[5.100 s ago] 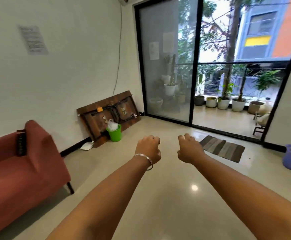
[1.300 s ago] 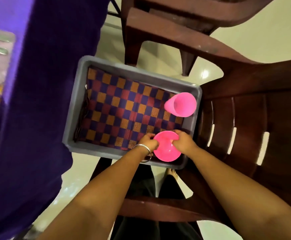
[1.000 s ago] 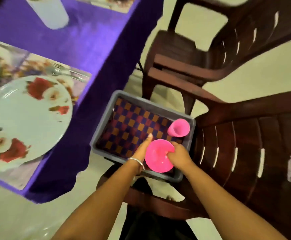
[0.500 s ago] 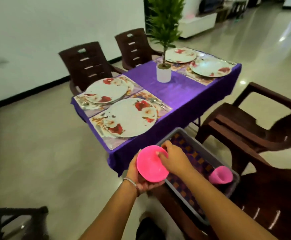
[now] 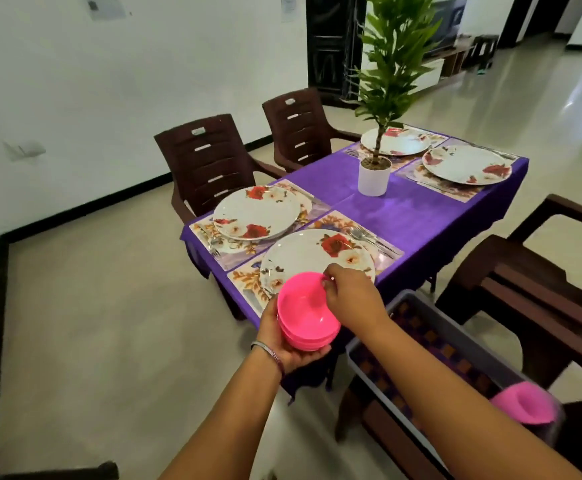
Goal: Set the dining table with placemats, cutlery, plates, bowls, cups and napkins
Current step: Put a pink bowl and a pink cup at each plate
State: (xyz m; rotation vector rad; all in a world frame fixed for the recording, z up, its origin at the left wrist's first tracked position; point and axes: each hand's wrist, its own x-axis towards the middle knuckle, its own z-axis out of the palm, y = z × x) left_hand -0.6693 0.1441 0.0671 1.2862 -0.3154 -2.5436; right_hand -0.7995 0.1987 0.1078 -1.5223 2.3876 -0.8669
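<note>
Your left hand (image 5: 291, 348) cups a stack of pink bowls (image 5: 306, 315) from beneath, and your right hand (image 5: 350, 299) pinches the top bowl's far rim. The nearest floral plate (image 5: 312, 259) lies just beyond and slightly right of that grip, on the purple-clothed surface (image 5: 404, 216), so the right hand looks nearer to it. I count four plates, four placemats, roughly four stacked bowls, and one pink cup (image 5: 525, 403) in the grey tray (image 5: 421, 306).

Purple table (image 5: 417, 216); 4 placemats (image 5: 359, 230); plant pot (image 5: 372, 180)
</note>
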